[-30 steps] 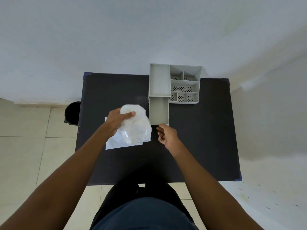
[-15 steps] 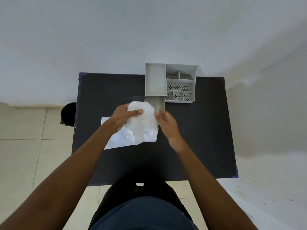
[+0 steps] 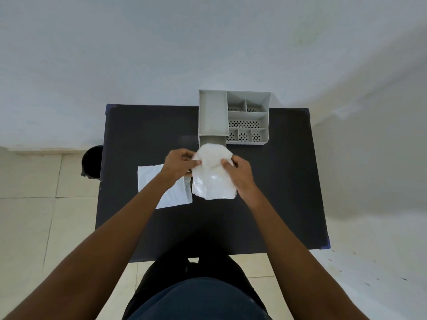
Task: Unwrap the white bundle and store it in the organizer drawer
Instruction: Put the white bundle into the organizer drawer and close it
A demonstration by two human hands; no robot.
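Observation:
Both hands hold a white bundle, crinkled and partly translucent, above the middle of the black table. My left hand pinches its upper left edge and my right hand grips its right side. Behind it stands a grey organizer with several perforated compartments. Its pulled-out drawer lies under the bundle and is mostly hidden by it.
A flat white sheet lies on the table under my left forearm. A black bin stands on the tiled floor off the table's left edge. A white wall runs right behind the organizer.
My right hand has left the drawer front and taken hold of the bundle's right side. My left hand has carried the bundle to the right, over the open drawer.

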